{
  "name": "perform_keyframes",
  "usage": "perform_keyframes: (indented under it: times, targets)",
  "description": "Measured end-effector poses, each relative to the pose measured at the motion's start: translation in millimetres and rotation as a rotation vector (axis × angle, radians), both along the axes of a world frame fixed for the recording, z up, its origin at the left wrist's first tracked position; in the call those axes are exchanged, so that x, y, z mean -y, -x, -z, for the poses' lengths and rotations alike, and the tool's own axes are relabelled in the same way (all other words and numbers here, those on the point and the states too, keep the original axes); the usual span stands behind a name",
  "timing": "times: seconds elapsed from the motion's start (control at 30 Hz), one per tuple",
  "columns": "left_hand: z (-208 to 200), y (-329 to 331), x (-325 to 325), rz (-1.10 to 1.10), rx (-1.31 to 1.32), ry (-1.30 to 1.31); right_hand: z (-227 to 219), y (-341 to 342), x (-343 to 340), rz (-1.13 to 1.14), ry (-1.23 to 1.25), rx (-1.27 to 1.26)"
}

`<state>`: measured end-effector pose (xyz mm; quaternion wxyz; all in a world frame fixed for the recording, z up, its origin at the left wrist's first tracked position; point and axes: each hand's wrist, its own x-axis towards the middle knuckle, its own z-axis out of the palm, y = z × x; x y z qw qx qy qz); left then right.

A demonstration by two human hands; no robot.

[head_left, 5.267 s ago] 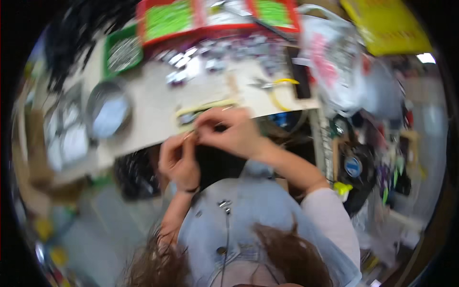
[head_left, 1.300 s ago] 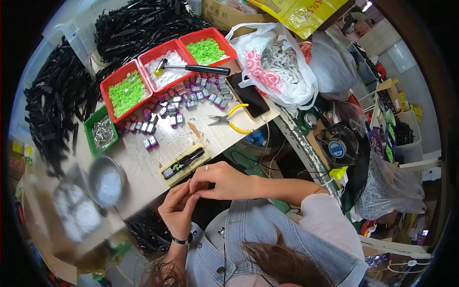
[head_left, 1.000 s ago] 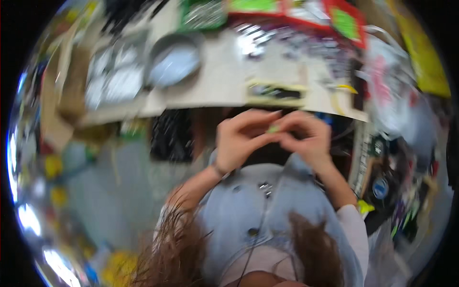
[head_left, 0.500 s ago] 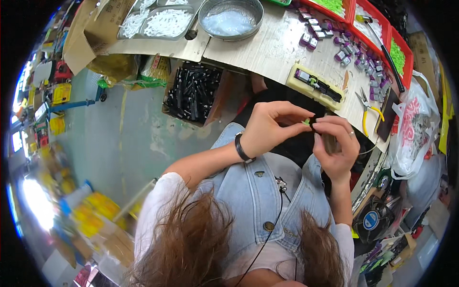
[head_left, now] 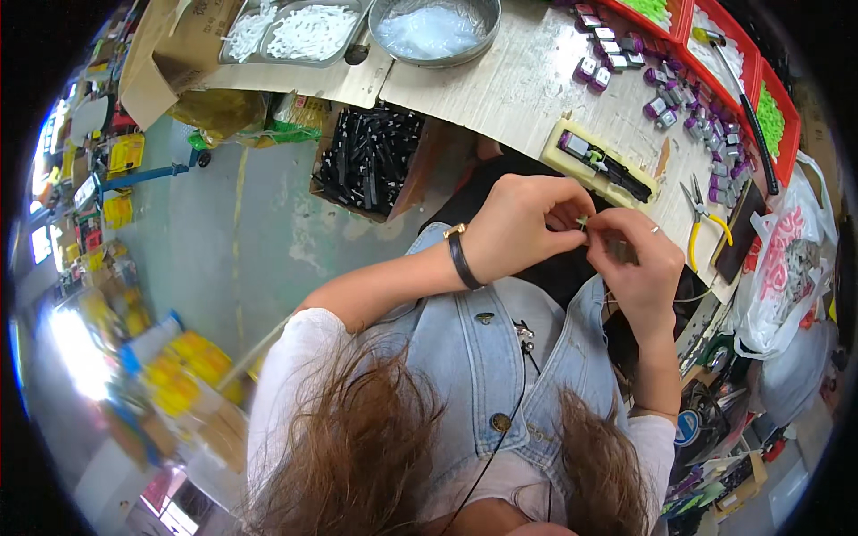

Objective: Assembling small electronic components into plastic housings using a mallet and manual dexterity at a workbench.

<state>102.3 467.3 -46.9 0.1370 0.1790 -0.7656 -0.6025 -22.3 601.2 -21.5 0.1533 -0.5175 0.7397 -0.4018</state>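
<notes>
My left hand (head_left: 529,225) is in front of the bench edge, thumb and fingers closed on a small green piece (head_left: 582,221). My right hand (head_left: 642,255) meets it there, its fingertips pinched together close to the green piece. Whatever my right fingers grip is mostly hidden by the fingers. Just beyond both hands, a pale yellow block (head_left: 556,159) lies on the bench, and in it sits a slim black assembly (head_left: 617,174) with a purple-and-grey end. Pliers (head_left: 712,220) with yellow handles lie right of my right hand.
Several purple-and-grey parts (head_left: 666,105) lie scattered on the bench (head_left: 500,98). Red trays (head_left: 755,67) of green and white pieces line its far right, with a black-handled tool (head_left: 760,143) across them. A round metal bowl (head_left: 433,61) stands at the back; a box of black parts (head_left: 371,165) is below.
My fingertips have drawn closer together around the green piece. My right hand has turned slightly, and the brownish shape seen beside its fingers earlier is now mostly hidden. The view has shifted a little.
</notes>
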Motion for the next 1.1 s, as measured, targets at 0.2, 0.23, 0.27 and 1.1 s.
perform_keyframes:
  times: [0.2,0.23,0.27,1.1]
  targets:
    - [2,12,2,0.058,-0.035,0.208,7,13,-4,-0.042,0.044,-0.016]
    - [2,14,3,0.08,-0.009,0.172,8,15,-4,-0.038,0.045,-0.025]
    - [4,14,5,0.1,0.017,0.136,9,16,-4,-0.036,0.046,-0.034]
    - [29,9,47,-0.008,-0.324,0.817,23,42,28,0.191,-0.227,-0.087]
